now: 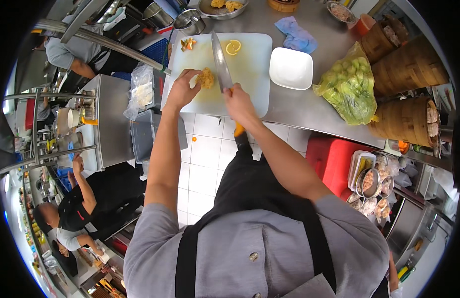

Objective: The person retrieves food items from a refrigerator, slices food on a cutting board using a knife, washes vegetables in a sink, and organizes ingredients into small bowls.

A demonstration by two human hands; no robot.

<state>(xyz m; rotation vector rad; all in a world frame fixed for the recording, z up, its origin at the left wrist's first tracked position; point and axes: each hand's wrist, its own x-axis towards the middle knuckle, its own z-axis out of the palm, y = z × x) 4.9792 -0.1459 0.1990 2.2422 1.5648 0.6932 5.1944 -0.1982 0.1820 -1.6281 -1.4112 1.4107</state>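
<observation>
A white cutting board [248, 74] lies on the steel counter before me. My right hand [238, 102] grips the orange handle of a large kitchen knife [221, 61], whose blade points away from me over the board. Just left of the blade is a piece of golden fried food [205, 78]. The thumb and fingers of my left hand [183, 89] hold its left side. Thin lemon slices [233, 47] rest near the board's far edge, and a small garnish of orange and green pieces [188, 44] sits at the far left corner.
Right of the board stand a white square bowl [291, 69], a blue cloth [296, 35], a bag of green vegetables [349, 87] and bamboo steamers [405, 121]. A metal bowl [224, 13] holds more fried pieces. A steel rail [114, 46] crosses at left; co-workers [71, 212] stand beyond.
</observation>
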